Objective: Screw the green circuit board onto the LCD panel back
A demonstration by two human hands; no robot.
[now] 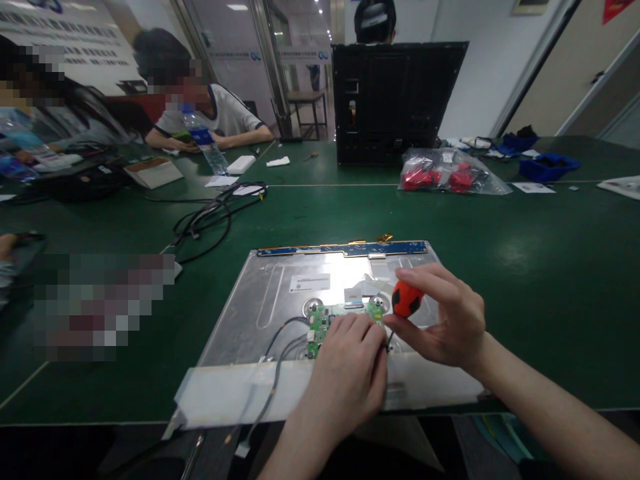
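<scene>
A silvery display panel (240, 320) lies on the green table, with a blue circuit strip (310, 251) along its far edge. A green circuit board (318, 330) sits on the panel, with grey cables (280, 363) running from its left side. My left hand (353, 353) rests over the board, fingers bent together; its fingertips are partly hidden near the board's right end. Between thumb and fingers my right hand (445, 313) grips the red-and-black handle of a screwdriver (406, 299). The screwdriver's thin shaft points down at the board's right side.
A large black panel (395, 100) stands upright at the back. Beside it lies a plastic bag with red items (450, 175). Black cables (215, 213) and a water bottle (205, 143) are at the left. People sit across the table.
</scene>
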